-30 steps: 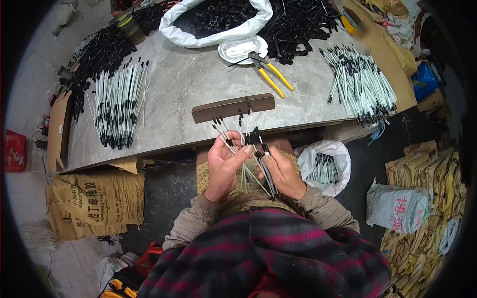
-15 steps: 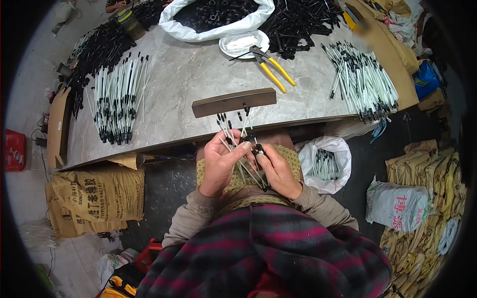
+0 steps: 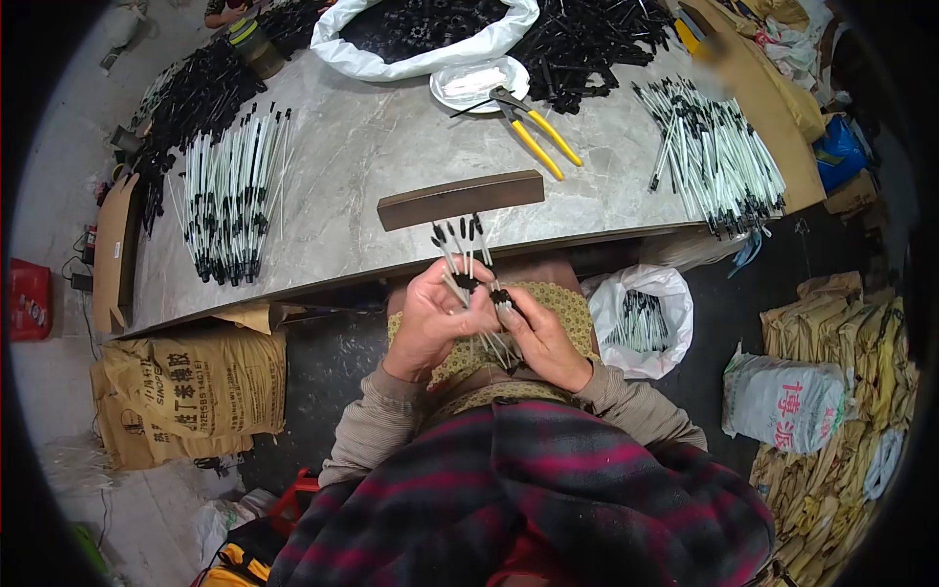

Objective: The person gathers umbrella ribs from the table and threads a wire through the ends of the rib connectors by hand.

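Note:
Above my lap, just off the table's front edge, my left hand point(image 3: 435, 321) is closed around several thin white rods with black tips point(image 3: 454, 252). Their tips point up toward the table. Close beside it, my right hand point(image 3: 548, 339) pinches a small black fitting point(image 3: 500, 297) between thumb and fingers. More rod ends point(image 3: 497, 347) stick out below, between the two hands. A dark brown bar point(image 3: 460, 200) lies on the table right beyond the rod tips.
On the grey table point(image 3: 342, 176) lie yellow-handled pliers point(image 3: 536, 137), a left rod bundle point(image 3: 230, 196) and a right rod bundle point(image 3: 714, 161). A white sack point(image 3: 391, 70) of black parts stands at the back. Below right, a white bag point(image 3: 675, 303) holds more rods.
My left hand has turned slightly and its thumb has shifted; the rods stand closer together and more upright. My right hand stays beside it, fingers moved a little on the black fitting.

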The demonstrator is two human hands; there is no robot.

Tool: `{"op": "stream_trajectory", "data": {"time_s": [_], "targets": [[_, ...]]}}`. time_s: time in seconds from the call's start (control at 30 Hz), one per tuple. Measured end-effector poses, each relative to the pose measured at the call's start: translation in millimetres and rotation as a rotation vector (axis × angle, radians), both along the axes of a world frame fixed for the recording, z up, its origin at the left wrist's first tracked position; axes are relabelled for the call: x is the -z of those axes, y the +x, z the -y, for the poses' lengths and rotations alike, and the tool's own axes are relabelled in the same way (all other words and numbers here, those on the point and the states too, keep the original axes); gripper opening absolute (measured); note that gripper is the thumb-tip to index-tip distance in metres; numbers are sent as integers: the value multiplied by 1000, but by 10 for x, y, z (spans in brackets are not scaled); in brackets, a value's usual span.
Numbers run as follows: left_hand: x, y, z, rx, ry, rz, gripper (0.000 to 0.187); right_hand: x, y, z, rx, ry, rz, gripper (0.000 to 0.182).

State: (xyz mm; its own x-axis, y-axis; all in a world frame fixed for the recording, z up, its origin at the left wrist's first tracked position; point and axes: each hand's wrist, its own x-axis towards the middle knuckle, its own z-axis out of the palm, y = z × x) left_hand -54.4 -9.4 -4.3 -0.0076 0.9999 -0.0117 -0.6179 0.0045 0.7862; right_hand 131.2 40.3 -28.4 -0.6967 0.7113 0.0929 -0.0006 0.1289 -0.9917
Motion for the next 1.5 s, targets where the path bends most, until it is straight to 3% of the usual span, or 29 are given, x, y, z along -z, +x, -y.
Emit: {"op": "stream_trajectory", "data": {"time_s": [0.07, 0.17, 0.23, 0.27, 0.3, 0.33, 0.4, 0.43, 0.5, 0.57, 0.6, 0.7, 0.73, 0.83, 0.9, 0.97, 1.03, 1.13, 1.23, 1.33, 1.5], "targets": [[-103, 59, -25, 45, 104, -83, 53, 24, 23, -35, 4, 11, 17, 32], [-274, 67, 5, 80, -26, -138, 61, 65, 32, -88, 0, 103, 31, 34], [-240, 72, 19, 56, -65, -186, 57, 121, 19, -140, 38, 215, 26, 34], [-204, 87, -11, 64, -67, -206, 56, 132, 46, -143, -10, 118, 39, 35], [-134, 60, -24, 0, 2, -436, 46, 160, 46, -147, -25, 99, 28, 37], [-295, 105, -11, 9, -248, -339, 33, 139, 41, -130, -33, 127, 11, 38], [-233, 155, -66, -98, -171, -84, 23, 78, 29, -109, -44, 162, 12, 40], [-195, 128, -103, -59, -76, 94, 29, 38, 17, -110, -50, 167, 24, 40], [-285, 178, -129, -94, -63, 17, 35, 121, -4, -133, -47, 180, -45, 36], [-386, 219, -131, -47, 20, -246, 42, 242, 10, -189, -99, 207, -71, 26], [-377, 254, -114, -92, 30, -339, 31, 219, 27, -185, -84, 234, -39, 20], [-325, 254, -119, -118, -69, -288, 17, 129, 115, -263, -144, 304, 54, 23], [-284, 249, -157, -99, 15, -187, 13, 78, 169, -323, -102, 423, 107, 25], [-293, 241, -123, -82, -14, -157, 21, -145, 383, -657, -20, 466, 243, 24], [-306, 217, -82, -57, -58, -65, 22, -310, 554, -989, 230, 477, 285, 21], [-300, 139, -44, -26, -90, 21, 20, -262, 750, -1436, 529, 686, 367, 23], [-302, 123, -39, -48, -84, 19, 17, -374, 902, -1794, 739, 819, 604, 26], [-395, 219, -32, -144, -92, -88, 16, -319, 980, -2206, 843, 888, 888, 30], [-284, 238, -34, -157, 36, -66, 18, -196, 972, -2370, 849, 921, 888, 28], [-351, 194, -1, -95, -32, -6, 19, -93, 982, -2491, 910, 880, 944, 26], [-274, 130, -3, -173, -80, -17, 14, -83, 1055, -2403, 900, 848, 709, 23]]}}
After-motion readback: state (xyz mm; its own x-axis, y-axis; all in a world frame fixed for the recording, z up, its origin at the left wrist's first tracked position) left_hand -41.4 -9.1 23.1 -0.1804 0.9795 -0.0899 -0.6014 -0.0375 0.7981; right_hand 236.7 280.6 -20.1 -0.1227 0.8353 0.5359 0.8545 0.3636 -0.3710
